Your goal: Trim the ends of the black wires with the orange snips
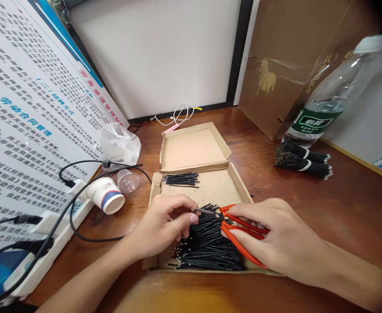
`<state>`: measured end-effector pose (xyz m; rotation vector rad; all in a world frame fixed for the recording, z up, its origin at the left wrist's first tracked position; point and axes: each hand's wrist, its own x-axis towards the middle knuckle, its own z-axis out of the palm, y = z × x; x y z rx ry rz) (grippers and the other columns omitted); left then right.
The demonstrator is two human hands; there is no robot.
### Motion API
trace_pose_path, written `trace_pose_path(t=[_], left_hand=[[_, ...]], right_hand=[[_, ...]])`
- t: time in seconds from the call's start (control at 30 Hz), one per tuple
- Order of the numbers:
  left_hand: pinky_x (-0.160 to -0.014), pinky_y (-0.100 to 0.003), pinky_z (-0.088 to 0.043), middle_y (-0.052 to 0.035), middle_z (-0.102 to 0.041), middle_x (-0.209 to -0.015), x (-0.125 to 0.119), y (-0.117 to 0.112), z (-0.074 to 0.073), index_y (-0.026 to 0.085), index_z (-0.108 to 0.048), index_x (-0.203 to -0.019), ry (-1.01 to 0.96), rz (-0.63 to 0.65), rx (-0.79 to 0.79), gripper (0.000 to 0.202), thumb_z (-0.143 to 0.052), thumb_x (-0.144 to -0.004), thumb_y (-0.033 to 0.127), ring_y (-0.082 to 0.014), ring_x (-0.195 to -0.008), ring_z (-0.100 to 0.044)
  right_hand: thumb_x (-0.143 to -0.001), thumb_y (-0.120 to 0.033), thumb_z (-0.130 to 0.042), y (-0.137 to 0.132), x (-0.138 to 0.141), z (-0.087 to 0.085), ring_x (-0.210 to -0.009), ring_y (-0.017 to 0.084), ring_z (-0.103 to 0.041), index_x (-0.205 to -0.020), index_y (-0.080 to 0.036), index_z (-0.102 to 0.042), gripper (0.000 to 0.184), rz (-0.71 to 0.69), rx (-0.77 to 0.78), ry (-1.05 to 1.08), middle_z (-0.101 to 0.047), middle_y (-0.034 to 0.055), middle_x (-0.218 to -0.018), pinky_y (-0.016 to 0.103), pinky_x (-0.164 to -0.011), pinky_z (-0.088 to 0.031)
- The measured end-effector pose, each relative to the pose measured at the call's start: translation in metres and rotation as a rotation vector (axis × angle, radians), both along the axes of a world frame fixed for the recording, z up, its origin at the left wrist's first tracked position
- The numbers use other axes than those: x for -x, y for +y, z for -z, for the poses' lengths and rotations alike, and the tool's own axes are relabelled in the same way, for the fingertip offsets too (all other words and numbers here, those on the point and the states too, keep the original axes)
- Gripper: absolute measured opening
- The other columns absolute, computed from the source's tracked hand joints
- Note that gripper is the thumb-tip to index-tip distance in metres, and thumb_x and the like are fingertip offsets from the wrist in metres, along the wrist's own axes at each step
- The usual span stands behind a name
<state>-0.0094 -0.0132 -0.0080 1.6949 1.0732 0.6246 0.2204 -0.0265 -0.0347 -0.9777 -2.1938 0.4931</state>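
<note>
My right hand (276, 237) is closed around the red handles of a pair of scissors (243, 237). The scissors' narrow blades point left and reach the fingertips of my left hand (165, 224). Thumb and forefinger of that hand are pinched together on what looks like a black wire, mostly hidden by the fingers. Below both hands, a loose heap of short black wires (207, 252) fills the near part of an open cardboard box (239, 182). A neater row of black wires (181, 179) lies at the box's far left corner, with tiny dark scraps scattered beside it.
Two banded wire bundles (303, 161) lie at right beside a water bottle (321, 108) and a tall brown carton (276, 65). On the left are a paper cup (108, 196), a clear plastic cup (128, 181), a plastic bag (121, 145) and a power strip (47, 256) with black cables.
</note>
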Motion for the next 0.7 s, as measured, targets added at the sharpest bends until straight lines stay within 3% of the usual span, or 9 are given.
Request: trace_pose_path(t=[0.27, 0.7], left_hand=[[-0.041, -0.016, -0.047, -0.0038, -0.063, -0.075, 0.0001, 0.0004, -0.0005, 0.012, -0.062, -0.083, -0.008, 0.002, -0.007, 0.01, -0.058, -0.086, 0.02, -0.0082, -0.051, -0.056], [-0.041, -0.017, -0.046, -0.0048, -0.065, -0.075, 0.0012, -0.0003, 0.0006, 0.012, -0.061, -0.086, -0.021, -0.001, -0.002, 0.011, -0.056, -0.086, 0.022, -0.0086, -0.051, -0.056]], right_hand=[[-0.087, -0.019, -0.053, 0.0002, 0.0001, 0.0018, -0.044, 0.009, -0.038, -0.083, -0.014, -0.067, 0.016, 0.01, -0.037, 0.01, -0.054, -0.0027, -0.052, 0.023, -0.045, -0.031], [-0.086, -0.019, -0.054, 0.0004, -0.0002, 0.0004, -0.045, 0.009, -0.043, -0.084, -0.014, -0.067, 0.015, 0.014, -0.002, -0.009, -0.058, -0.0016, -0.055, 0.024, -0.048, -0.033]])
